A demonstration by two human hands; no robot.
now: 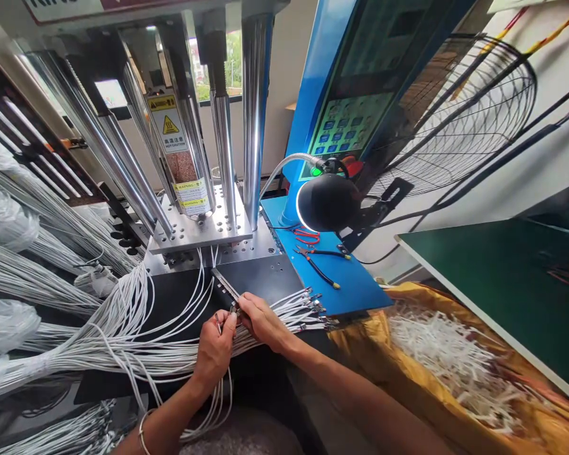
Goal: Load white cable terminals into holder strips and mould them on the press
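Observation:
My right hand (263, 322) is closed around the near end of a narrow metal bar (225, 284) with small fittings along its side. The bar's far end points up and left towards the press. Close against it, my left hand (213, 347) is pinched on a small metal cable end by the bar; the fingers partly hide it. Beneath both hands runs a thick bundle of white cables (165, 354), and the cables' connector ends (315, 303) fan out to the right. A few loose white cables rise towards the metal press plate (203, 235).
Behind stands a press with steel columns (253, 120). A black lamp (329, 202) overhangs a blue mat (353, 287) bearing cutting pliers (320, 265). More cable bundles (52, 272) crowd the left. A yellow-lined bin of white scraps (446, 354) and a green table (493, 272) are right.

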